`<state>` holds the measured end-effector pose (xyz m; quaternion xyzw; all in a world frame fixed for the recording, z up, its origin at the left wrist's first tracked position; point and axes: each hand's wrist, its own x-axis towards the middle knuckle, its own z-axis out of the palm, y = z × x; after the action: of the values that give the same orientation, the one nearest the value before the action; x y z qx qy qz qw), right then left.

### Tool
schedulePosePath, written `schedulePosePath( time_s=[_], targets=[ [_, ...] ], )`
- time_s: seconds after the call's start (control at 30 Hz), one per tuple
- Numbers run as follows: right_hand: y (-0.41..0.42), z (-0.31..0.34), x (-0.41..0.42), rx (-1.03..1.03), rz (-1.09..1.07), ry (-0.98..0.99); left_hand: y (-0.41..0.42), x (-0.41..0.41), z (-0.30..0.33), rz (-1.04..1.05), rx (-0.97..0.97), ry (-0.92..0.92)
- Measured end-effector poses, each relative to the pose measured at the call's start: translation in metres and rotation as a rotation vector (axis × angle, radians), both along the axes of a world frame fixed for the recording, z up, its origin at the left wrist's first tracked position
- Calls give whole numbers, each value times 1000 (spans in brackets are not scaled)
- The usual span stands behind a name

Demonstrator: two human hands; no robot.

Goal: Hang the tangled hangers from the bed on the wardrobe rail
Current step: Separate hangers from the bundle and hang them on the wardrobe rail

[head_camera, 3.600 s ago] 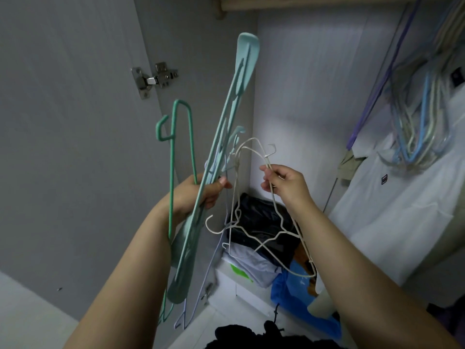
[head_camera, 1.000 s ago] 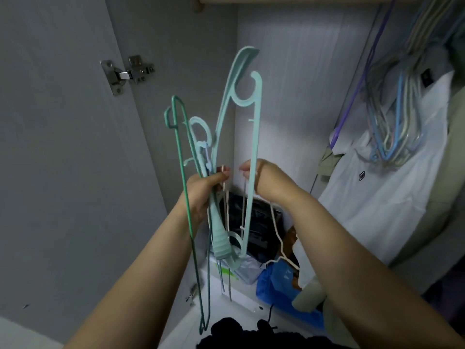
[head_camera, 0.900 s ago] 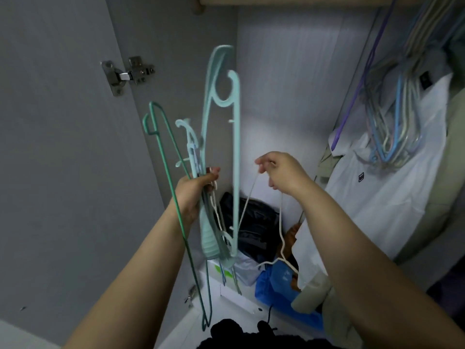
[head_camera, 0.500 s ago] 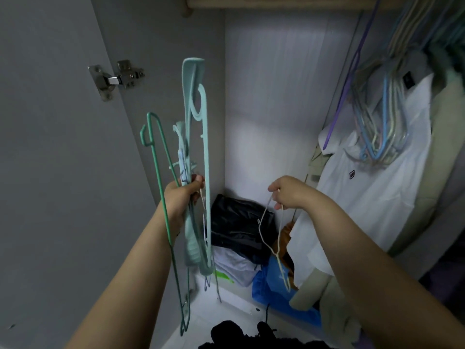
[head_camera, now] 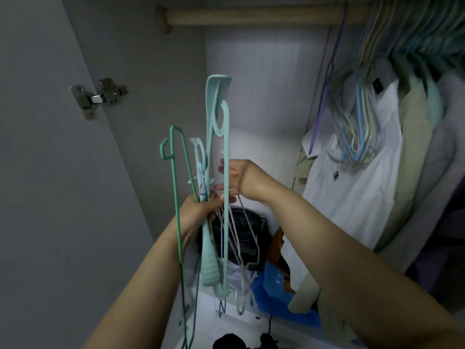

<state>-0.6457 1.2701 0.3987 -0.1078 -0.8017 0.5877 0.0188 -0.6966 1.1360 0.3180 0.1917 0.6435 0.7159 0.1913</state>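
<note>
1. While the left hand [head_camera: 201,210] clamps the hanger bundle [head_camera: 216,187] upright below the wardrobe rail [head_camera: 251,17], the right hand [head_camera: 241,177] pinches a white wire hanger [head_camera: 247,227] within it.
2. Pulling hard could snag hooks and spill hangers onto the clothes below [head_camera: 241,235].

Mint, green and white tangled hangers [head_camera: 214,197] bunched upright below wooden rail [head_camera: 251,17].

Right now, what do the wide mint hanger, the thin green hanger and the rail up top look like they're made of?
Wide mint hanger: probably moulded plastic, matte; flat broad body with a ribbed end. Thin green hanger: likely wire with a coloured coating; slim, even rod bent into a hook. Rail: looks like pale wood, unpolished, though the grain is too blurred to be sure.
</note>
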Motion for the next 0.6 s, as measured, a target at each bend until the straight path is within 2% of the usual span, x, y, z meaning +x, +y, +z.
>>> schedulePosePath(
  time_s=[0.1, 0.2, 0.3, 0.37, 0.4, 0.47, 0.53, 0.6],
  targets=[
    [-6, -1, -14, -55, -55, 72, 2, 4, 5, 40, 89, -27],
    [2, -10, -12, 132, 2, 162, -3, 4, 6, 15, 208, -21],
    [11, -25, -8, 5, 37, 222, 3, 3, 6, -6, 248, 5],
    [21, -39, 0, -117, -17, 256, 5, 4, 10, 37, 244, 24],
    [32, -52, 5, -98, -56, 246, 3, 1, 13, 63, 244, 24],
    [60, -84, 18, 119, 12, 61, -4, -9, 19, 124, 249, 18],
    [76, -118, 35, 354, 267, -253, -9, -17, 21, 180, 226, 19],
    [78, -146, 48, 468, 436, -461, -8, -20, 23, 200, 204, 30]
  ],
)
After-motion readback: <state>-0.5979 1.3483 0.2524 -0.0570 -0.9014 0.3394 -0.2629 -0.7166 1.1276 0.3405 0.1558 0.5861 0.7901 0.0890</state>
